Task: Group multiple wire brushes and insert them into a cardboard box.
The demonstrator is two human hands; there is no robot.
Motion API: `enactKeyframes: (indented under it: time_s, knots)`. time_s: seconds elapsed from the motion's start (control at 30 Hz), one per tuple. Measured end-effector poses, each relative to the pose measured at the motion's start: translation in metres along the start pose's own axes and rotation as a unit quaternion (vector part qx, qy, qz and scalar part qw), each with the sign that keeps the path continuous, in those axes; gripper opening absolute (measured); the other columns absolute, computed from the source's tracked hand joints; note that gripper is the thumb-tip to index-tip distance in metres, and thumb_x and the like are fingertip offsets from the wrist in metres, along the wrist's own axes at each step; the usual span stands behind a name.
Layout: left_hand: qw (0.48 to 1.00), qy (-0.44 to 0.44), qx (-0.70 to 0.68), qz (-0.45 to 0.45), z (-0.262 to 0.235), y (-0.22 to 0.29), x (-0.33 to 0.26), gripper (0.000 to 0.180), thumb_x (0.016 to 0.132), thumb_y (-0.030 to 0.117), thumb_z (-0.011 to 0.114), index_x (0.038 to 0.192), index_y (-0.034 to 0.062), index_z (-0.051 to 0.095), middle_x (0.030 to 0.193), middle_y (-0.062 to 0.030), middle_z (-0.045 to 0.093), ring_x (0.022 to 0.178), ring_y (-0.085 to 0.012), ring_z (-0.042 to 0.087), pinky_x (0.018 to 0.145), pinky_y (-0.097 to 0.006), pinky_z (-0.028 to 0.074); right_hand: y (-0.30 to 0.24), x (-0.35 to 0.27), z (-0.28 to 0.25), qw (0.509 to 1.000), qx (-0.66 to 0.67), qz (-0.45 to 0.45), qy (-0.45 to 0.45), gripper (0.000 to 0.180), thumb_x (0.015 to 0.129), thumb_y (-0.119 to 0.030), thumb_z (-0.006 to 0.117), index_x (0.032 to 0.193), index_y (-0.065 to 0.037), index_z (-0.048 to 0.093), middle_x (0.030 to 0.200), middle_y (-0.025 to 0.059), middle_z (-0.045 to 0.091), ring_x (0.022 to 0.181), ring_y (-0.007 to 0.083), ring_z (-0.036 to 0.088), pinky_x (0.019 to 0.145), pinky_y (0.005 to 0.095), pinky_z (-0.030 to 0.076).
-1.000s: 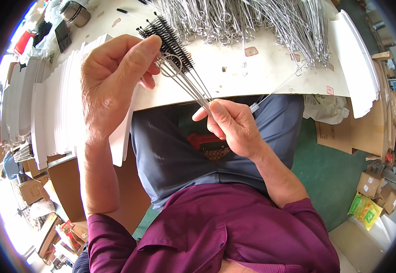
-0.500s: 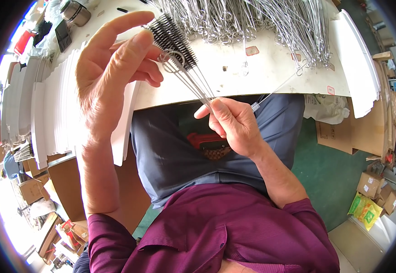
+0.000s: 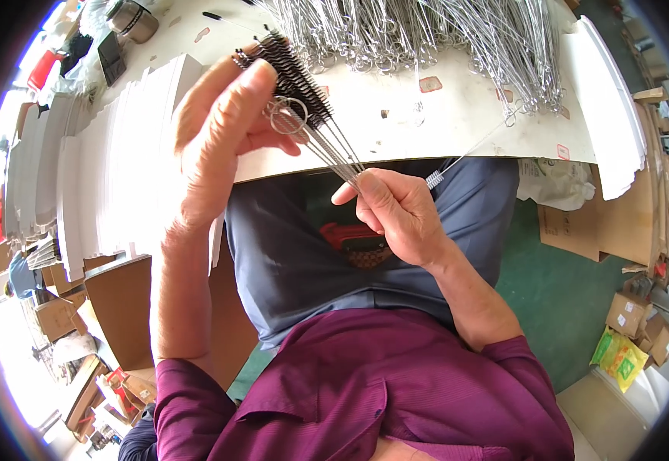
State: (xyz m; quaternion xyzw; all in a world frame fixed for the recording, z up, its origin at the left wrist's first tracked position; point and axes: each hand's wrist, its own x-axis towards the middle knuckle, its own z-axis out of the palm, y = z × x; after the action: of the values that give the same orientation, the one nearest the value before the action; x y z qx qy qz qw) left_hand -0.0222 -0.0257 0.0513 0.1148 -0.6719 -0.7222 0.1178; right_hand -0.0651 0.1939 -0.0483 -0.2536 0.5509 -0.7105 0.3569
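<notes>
Head: right grip (image 3: 405,213) closed around brushes (image 3: 297,78)

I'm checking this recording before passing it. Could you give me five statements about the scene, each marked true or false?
1. The right hand grips the brushes by their wires. True.
2. The brushes' bristles by the left hand are white. False: those bristles are black.
3. Many looped wires are piled on the table. True.
4. The flask is at the picture's right. False: the flask is at the upper left.
5. The shirt is green. False: the shirt is purple.
</notes>
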Motion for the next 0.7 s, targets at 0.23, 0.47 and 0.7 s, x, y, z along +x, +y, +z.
enactKeyframes:
  time_s: [0.23,0.47,0.7]
  knots:
    - [0.999,0.022,0.01,0.031,-0.005,0.002,0.004,0.035,0.103,0.022,0.064,0.128,-0.0028,0.065,0.095,-0.0122,0.073,0.075,-0.0164,0.071,0.073,-0.03,0.06,0.006,-0.002,0.0,1.0,0.003,0.013,-0.004,0.046,0.113,-0.037,0.047,0.102,0.002,0.071,0.061,-0.005,0.045,0.057,0.0035,0.037,0.052,0.0229,0.03]
    - [0.999,0.019,-0.003,0.034,-0.012,-0.004,0.004,0.02,0.1,0.013,0.067,0.111,-0.0037,0.068,0.091,-0.0118,0.074,0.072,-0.0144,0.07,0.07,-0.028,0.06,0.004,-0.002,0.003,1.0,0.016,0.017,-0.011,0.045,0.112,-0.037,0.049,0.1,0.001,0.069,0.065,-0.0074,0.039,0.058,0.0024,0.031,0.051,0.0238,0.027]
    - [0.998,0.035,0.001,0.044,-0.007,-0.007,0.003,0.022,0.102,0.017,0.067,0.109,-0.0038,0.069,0.09,-0.0116,0.074,0.069,-0.0143,0.07,0.066,-0.028,0.06,0.0,-0.003,-0.002,1.0,0.0,0.009,0.005,0.044,0.11,-0.038,0.054,0.099,0.001,0.07,0.067,-0.0077,0.039,0.06,0.0029,0.031,0.053,0.0231,0.027]
